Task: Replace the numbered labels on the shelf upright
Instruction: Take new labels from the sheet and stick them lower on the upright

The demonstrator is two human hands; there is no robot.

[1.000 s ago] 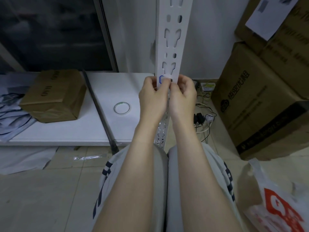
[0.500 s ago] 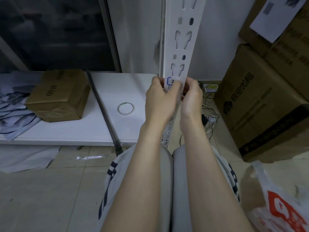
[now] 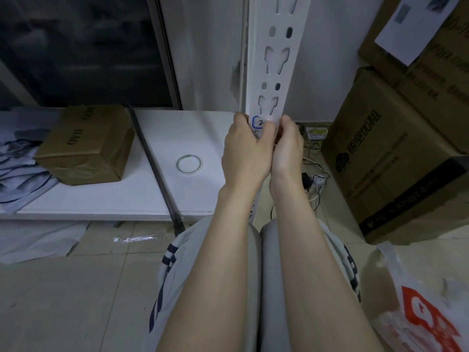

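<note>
Pale floor tiles (image 3: 63,301) run under a low white table (image 3: 101,196) that stands before a dark glass pane (image 3: 76,47) and a white wall. Rising from the floor at the table's right end is the white, slotted metal shelf upright (image 3: 275,72). Its small white label (image 3: 257,122) has a blue outline and a handwritten number, and it sits on the front face just below a keyhole slot. The left hand (image 3: 247,153) has its grip closed on the upright at label height: fingers curl against the left edge, and the thumb lies over the label's lower right part, hiding some of the number. The right hand (image 3: 288,148) touches the left one and is curled round the upright's right edge. Its thumb tip is at the label's right end; the other fingers are hidden behind the metal. On the table lie a brown cardboard box (image 3: 86,146), a thin black rod (image 3: 154,168) and a ring of pale tape (image 3: 189,163), all well apart from the hands. Large brown cartons (image 3: 385,168) are stacked at the right. A white power strip with cables (image 3: 316,181) lies on the floor beside them, and a white plastic bag with red print (image 3: 418,316) sits nearer the camera.
</note>
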